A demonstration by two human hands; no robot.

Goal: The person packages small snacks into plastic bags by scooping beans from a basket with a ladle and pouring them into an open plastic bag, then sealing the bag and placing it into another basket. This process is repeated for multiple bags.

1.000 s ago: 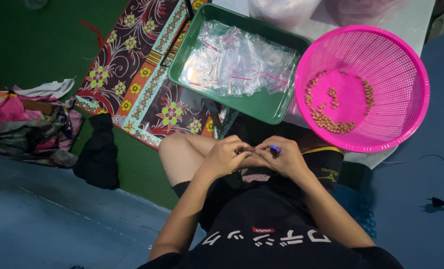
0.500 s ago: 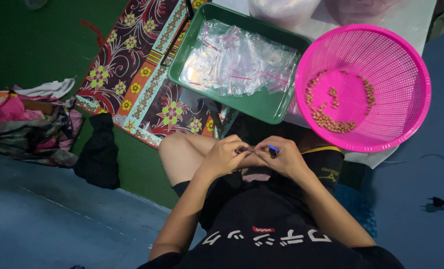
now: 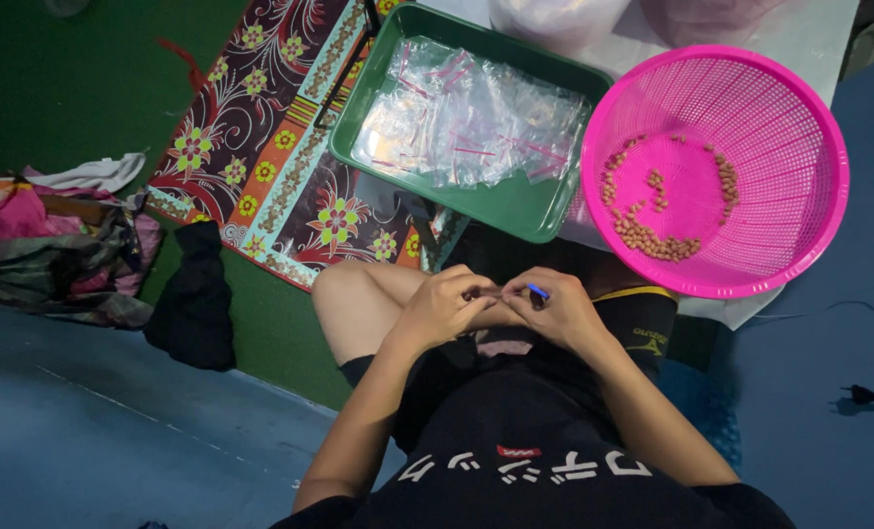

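Observation:
I sit cross-legged on the floor, both hands together over my lap. My left hand [image 3: 444, 306] and my right hand [image 3: 553, 310] pinch the same small object between their fingertips; it is mostly hidden, with a blue bit [image 3: 539, 291] showing at my right fingers. Ahead of my knees a green tray [image 3: 535, 212] holds several small clear plastic bags [image 3: 471, 125] with red strips. To its right a pink mesh basket [image 3: 785, 147] holds a scatter of small brown nuts [image 3: 653, 238].
A floral patterned mat [image 3: 280, 147] lies under the tray on green flooring. A heap of bags and cloth [image 3: 45, 245] and a black cloth [image 3: 195, 304] lie at left. White sheeting [image 3: 800, 29] lies beneath the basket. A black plug and cord [image 3: 863, 396] lie on the blue floor at right.

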